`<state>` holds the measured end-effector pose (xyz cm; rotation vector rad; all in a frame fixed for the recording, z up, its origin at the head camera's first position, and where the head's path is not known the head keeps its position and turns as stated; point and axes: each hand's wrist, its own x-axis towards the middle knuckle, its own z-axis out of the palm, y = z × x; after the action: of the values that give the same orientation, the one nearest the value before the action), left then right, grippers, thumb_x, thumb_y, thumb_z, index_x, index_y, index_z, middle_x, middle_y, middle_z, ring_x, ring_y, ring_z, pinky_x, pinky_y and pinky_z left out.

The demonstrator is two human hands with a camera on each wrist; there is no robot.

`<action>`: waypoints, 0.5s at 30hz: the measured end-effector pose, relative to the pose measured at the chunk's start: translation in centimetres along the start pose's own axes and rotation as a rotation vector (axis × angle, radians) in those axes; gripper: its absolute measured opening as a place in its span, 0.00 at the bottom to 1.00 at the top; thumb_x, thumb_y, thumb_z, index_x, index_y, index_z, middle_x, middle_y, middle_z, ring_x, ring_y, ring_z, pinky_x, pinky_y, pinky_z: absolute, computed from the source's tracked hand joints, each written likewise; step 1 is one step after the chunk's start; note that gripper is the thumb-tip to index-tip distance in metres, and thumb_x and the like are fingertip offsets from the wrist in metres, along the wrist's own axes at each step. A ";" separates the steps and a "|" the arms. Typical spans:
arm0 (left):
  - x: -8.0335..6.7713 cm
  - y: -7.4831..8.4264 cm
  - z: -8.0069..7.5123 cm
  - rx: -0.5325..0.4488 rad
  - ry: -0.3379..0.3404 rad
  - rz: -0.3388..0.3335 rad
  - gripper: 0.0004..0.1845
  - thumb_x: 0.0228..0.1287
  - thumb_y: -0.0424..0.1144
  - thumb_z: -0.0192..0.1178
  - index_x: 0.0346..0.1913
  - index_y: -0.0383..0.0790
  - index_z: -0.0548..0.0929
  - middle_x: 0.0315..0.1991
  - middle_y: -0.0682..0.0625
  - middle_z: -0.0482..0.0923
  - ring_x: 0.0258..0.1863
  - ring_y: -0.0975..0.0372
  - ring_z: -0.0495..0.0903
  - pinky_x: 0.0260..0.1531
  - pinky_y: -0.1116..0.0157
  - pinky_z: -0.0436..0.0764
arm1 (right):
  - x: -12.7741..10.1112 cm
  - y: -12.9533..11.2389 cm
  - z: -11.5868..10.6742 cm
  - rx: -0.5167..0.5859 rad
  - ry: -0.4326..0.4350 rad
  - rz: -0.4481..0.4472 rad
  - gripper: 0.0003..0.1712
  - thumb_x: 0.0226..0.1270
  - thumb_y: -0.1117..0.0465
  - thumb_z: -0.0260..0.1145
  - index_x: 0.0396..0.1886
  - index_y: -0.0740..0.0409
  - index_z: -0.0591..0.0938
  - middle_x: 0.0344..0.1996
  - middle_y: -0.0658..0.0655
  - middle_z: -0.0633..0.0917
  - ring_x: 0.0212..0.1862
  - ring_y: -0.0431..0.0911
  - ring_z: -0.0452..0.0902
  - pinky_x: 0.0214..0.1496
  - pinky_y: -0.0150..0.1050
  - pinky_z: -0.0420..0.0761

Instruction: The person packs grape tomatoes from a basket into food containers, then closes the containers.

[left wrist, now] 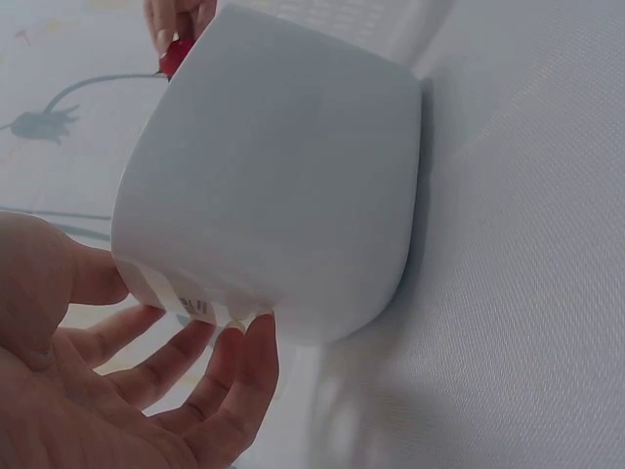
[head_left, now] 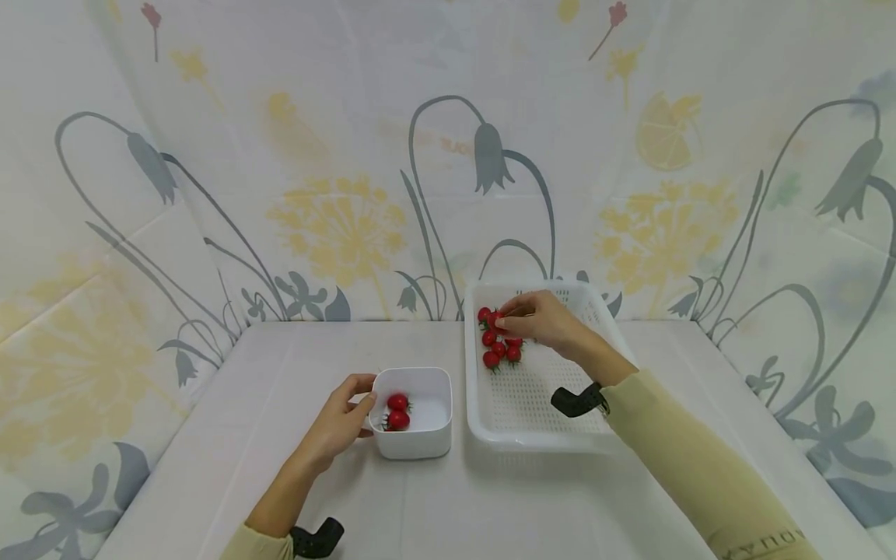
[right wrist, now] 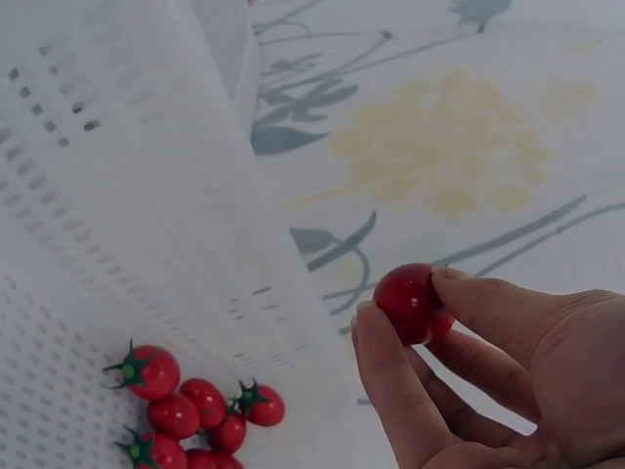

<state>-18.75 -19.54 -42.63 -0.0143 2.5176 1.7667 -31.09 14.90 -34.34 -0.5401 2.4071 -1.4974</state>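
My left hand grips the left side of a small white square container. In the left wrist view its fingertips press the outer wall beside a printed label. Two cherry tomatoes lie inside the container. Over the far left part of a white perforated basket, my right hand pinches a red cherry tomato between thumb and fingers. A second red rounded surface shows partly behind it. Several cherry tomatoes with green stems lie in a cluster in the basket below that hand.
Container and basket stand side by side on a white-covered table, the basket on the right. Behind rises a white cloth with flower prints, also at both sides. A black wrist strap mount overlaps the basket in the head view.
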 end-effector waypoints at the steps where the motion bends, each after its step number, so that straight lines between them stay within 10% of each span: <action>1: 0.0 0.0 0.0 0.002 0.000 0.001 0.19 0.79 0.35 0.52 0.68 0.37 0.72 0.67 0.35 0.70 0.52 0.45 0.80 0.39 0.57 0.88 | -0.1 -0.2 0.1 -0.002 0.000 -0.005 0.21 0.73 0.60 0.67 0.58 0.70 0.80 0.53 0.66 0.84 0.50 0.55 0.85 0.55 0.43 0.85; 15: -0.1 0.1 0.1 -0.001 0.002 0.004 0.19 0.79 0.34 0.51 0.68 0.36 0.71 0.67 0.35 0.70 0.53 0.44 0.79 0.39 0.57 0.88 | -2.2 -1.9 3.6 -0.039 -0.035 -0.081 0.15 0.70 0.60 0.70 0.52 0.64 0.85 0.45 0.59 0.87 0.47 0.53 0.82 0.52 0.48 0.85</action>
<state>-18.65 -19.43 -42.56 -0.0115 2.5205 1.7698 -27.35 12.15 -34.19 -0.6743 2.4197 -1.4626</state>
